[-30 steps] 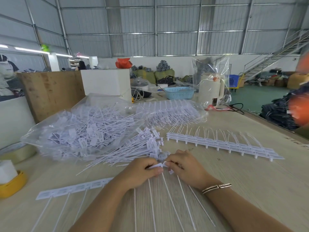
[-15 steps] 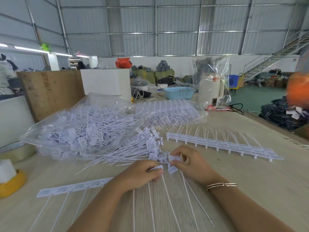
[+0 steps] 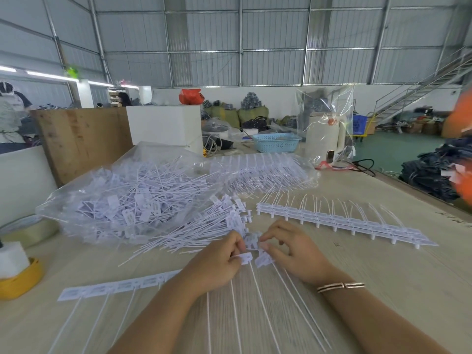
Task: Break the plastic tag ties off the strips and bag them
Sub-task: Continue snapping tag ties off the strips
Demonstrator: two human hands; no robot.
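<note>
My left hand point(image 3: 217, 261) pinches the end of a white tag-tie strip point(image 3: 120, 287) that runs out to the left on the table, its thin tails pointing toward me. Close beside it, my right hand point(image 3: 291, 251) pinches a single white tie's tag point(image 3: 263, 259) at that same strip end. A loose pile of broken-off ties point(image 3: 204, 223) lies just beyond my hands. Behind it sits a clear plastic bag point(image 3: 122, 200) full of ties. A stack of whole strips point(image 3: 339, 223) lies to the right.
A second clear bag of strips point(image 3: 263, 172) lies further back. A yellow holder with a white block point(image 3: 18, 274) and a tape roll point(image 3: 28, 228) sit at the left edge. A blue basket point(image 3: 275, 142), white box point(image 3: 163, 125) and white appliance point(image 3: 324, 134) stand behind.
My right hand carried a broken-off tie up to the pile and has come back to the strip end beside my left hand. The left hand stayed on the strip.
</note>
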